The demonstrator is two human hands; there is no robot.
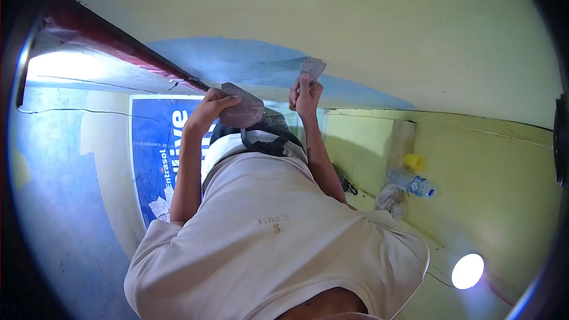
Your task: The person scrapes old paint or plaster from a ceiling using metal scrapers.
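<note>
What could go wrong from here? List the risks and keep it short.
1. The left hand holds the flat blade tilted near the shirt; any filler on it could drop there.
2. The right hand holds the scraper up at the wall, arm stretched; it could slip.

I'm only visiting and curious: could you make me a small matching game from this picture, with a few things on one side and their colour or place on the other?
Things:
1. cup
2. poster
3. small scraper
4. wide blade

Colour or place:
A. held in the right hand
B. yellow
C. held in the left hand
D. blue with white letters

Pairs: 1-B, 2-D, 3-A, 4-C.
</note>
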